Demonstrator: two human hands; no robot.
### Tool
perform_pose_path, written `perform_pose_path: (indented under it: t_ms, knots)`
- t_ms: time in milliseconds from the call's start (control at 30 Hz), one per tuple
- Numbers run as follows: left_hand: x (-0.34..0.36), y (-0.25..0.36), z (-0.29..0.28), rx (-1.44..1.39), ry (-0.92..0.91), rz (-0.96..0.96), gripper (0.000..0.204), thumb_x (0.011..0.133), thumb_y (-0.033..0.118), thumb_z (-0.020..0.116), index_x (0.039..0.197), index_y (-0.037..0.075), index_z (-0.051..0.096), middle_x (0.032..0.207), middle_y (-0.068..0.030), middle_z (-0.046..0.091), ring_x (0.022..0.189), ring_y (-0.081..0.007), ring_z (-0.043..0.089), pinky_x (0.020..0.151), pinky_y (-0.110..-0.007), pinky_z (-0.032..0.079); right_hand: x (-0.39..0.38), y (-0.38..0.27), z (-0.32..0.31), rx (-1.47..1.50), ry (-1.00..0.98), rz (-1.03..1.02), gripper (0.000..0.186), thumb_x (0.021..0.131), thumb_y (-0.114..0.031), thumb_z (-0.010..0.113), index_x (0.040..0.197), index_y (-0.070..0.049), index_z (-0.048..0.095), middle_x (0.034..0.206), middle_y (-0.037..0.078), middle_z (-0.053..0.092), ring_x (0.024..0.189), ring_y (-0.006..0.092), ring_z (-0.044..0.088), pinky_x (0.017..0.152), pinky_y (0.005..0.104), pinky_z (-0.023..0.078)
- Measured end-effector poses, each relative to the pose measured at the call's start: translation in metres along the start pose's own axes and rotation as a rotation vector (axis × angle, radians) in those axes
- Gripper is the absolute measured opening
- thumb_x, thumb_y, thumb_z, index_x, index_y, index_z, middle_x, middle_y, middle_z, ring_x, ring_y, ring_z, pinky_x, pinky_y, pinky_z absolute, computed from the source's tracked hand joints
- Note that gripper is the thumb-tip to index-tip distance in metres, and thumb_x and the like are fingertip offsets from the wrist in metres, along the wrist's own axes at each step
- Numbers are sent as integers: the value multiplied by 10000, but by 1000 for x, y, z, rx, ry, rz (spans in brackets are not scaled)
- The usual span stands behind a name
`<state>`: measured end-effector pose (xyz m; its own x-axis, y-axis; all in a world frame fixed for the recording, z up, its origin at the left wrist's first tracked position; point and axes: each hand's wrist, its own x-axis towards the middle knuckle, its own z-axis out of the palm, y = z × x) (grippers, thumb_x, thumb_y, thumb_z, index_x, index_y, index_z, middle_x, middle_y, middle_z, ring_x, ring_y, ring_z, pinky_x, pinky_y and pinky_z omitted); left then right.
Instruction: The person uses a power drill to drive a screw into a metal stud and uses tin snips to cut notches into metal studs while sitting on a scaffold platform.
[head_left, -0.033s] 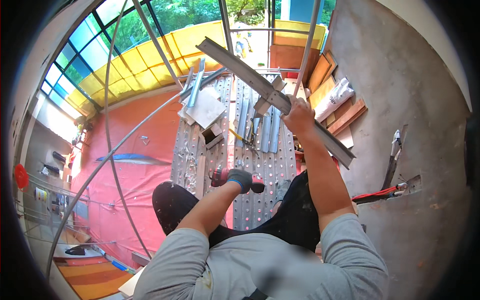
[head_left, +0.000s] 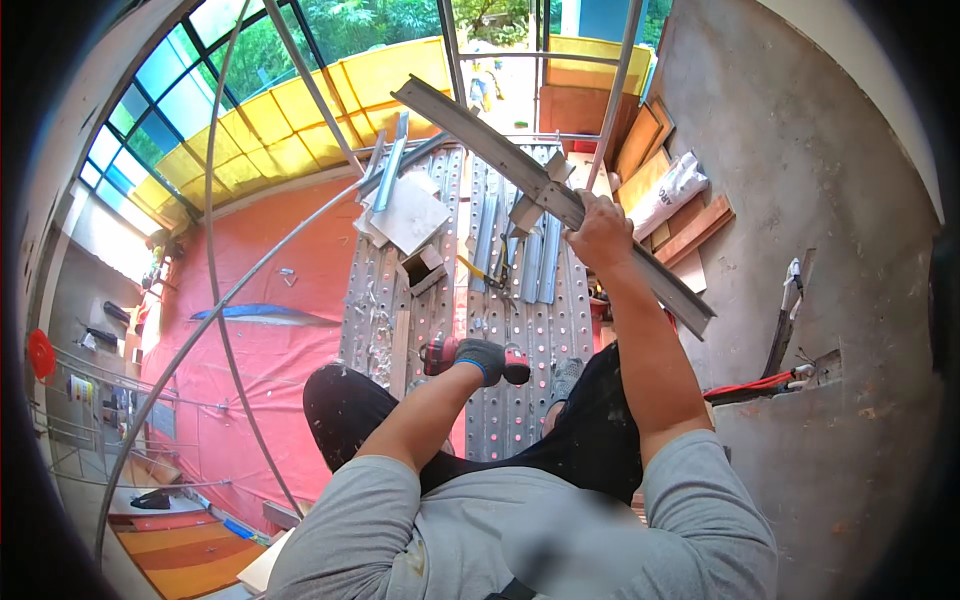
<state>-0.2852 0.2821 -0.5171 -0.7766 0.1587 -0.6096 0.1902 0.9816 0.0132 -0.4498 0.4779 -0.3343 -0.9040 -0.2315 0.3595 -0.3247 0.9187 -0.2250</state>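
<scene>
Concrete wall (head_left: pixel 800 150): grey and rough, it fills the right side, with a step-like ledge low down where red cables (head_left: pixel 755 385) run out.
Orange sheeting (head_left: pixel 270 350): it covers the floor well below, left of the platform, under thin curved scaffold tubes (head_left: pixel 215 300).
Platform (head_left: pixel 520 350): perforated metal planks run away from the person, who stands on them; loose channel pieces, a pale board (head_left: pixel 412 215) and a small open box (head_left: pixel 423 268) lie on the far half, leaving little bare room there.
Metal channel (head_left: pixel 545 185): a long grey length held up slantwise, from the upper middle down to the right, where its lower end stops just short of the wall; its upper end reaches toward an upright tube.
Right hand (head_left: pixel 598 232): bare, its grip clamped round the channel near mid-length, so roughly half sticks out on each side.
Left hand (head_left: pixel 483 358): gloved in dark grey with a blue cuff, grip closed on a red drill (head_left: pixel 440 355) held low over the planks, well apart from the channel.
</scene>
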Motion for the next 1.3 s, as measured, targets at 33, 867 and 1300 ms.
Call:
perform_pose_path:
  t_ms: [33,867,1300]
  knots:
    - [9,-6,10,-70,7,2,309,817,210,678,1095,124,785,1117,-156,769,1027,-332,754,839,-475,590,0,-3,-2,12,-55,4,641,773,-328,844,1346,-176,602,1178,111,658,1133,333,642,951,516,504]
    - [157,3,135,-581,159,-109,348,954,211,557,1262,51,577,1132,-235,683,1045,-409,686,864,-528,531,21,8,68,84,-542,142,665,731,-200,872,1322,-49,607,1213,178,658,1178,371,611,1005,478,476]
    - [102,-41,-4,-774,225,168,591,852,467,778,1273,77,635,1268,-199,683,1087,-327,696,907,-457,564,-5,4,44,138,-397,50,664,753,-254,865,1322,-43,595,1230,182,665,1186,382,613,1008,495,477]
